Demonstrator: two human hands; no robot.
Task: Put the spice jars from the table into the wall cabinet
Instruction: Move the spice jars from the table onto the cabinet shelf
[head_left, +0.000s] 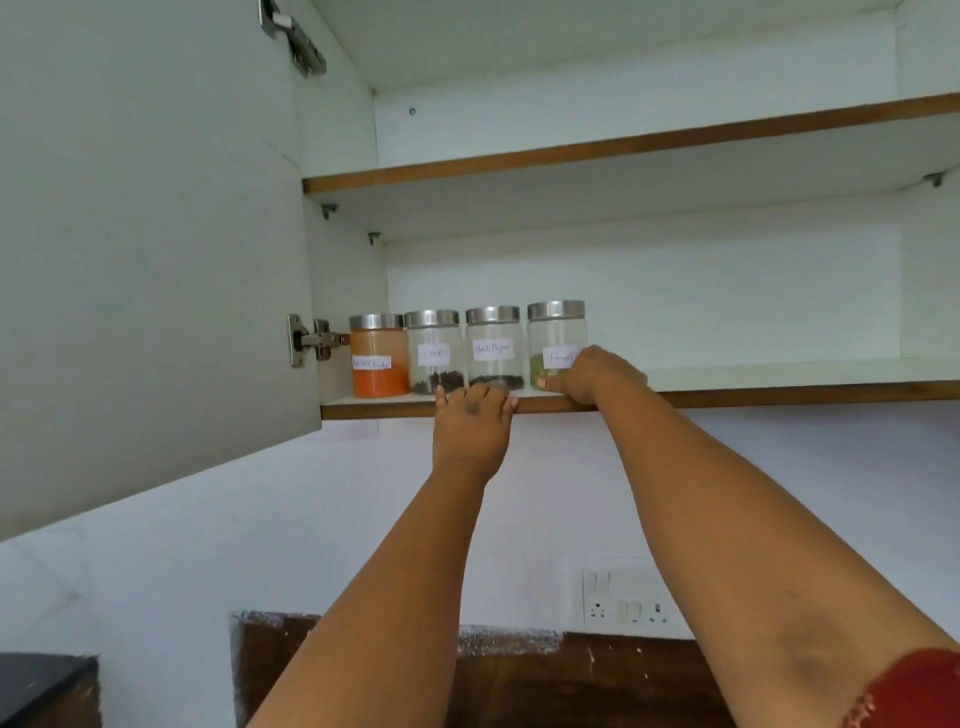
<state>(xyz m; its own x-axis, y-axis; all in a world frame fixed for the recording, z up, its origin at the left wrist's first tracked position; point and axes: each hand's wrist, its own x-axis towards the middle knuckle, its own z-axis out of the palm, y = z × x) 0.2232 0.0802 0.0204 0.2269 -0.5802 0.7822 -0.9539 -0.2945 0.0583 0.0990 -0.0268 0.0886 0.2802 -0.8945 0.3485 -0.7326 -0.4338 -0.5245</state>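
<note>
Several glass spice jars with steel lids stand in a row at the left end of the lower cabinet shelf (779, 392): an orange-powder jar (378, 358), a cloves jar (434, 351), a black pepper jar (493, 345) and a fennel jar (556, 338). My right hand (592, 375) wraps the base of the fennel jar, thumb across its front. My left hand (471, 415) rests on the shelf's front edge below the pepper jar, fingertips touching the shelf and holding nothing.
The cabinet door (145, 249) hangs wide at the left on a steel hinge (311, 340). An upper shelf (623, 143) sits above. To the right of the jars the lower shelf is bare. A wall socket plate (626, 597) is below.
</note>
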